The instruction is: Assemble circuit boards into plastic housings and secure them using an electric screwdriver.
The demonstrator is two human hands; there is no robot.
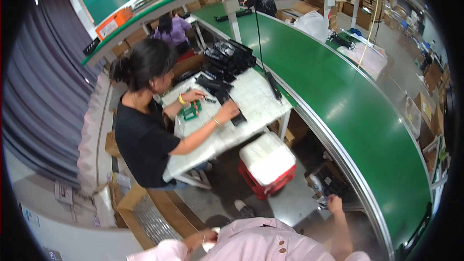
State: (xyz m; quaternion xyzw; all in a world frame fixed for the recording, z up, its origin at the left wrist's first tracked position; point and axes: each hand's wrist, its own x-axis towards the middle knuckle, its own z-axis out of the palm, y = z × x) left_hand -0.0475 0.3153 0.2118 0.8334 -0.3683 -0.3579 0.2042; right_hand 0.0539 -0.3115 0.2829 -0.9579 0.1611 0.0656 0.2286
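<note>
Flanking a pink garment (263, 241), left hand (205, 236) and right hand (334, 205) hang low and well apart

A broad green conveyor (367, 116) sweeps down the right side of the view, edged by a pale metal rail (338, 152); a grey curtain (43, 92) hangs in folds at the far left; between them stands a white-topped table (261, 96), where a co-worker (145, 140) in a black top has one hand near some small green boards (192, 111) and the other at a dark flat piece (238, 119); a heap of black parts (229, 58) covers the table's far end; in front of the table is a red stand (266, 183) with a white top; at the lower left lies an open cardboard carton (131, 197), silvery strips (154, 220) side by side in it; low on the right, near the rail, sits a container (328, 181) of dark and clear-wrapped pieces; the right hand overlaps its near edge in the view, fingers curled inward, and whether they pinch anything cannot be told; the left hand is close against the garment's left side, near the carton, its fingers bent toward a small white item (209, 246) and partly hidden, so it cannot be told whether they press on it or merely lie beside it; the white item shows between that hand and the garment, its kind unclear.
</note>
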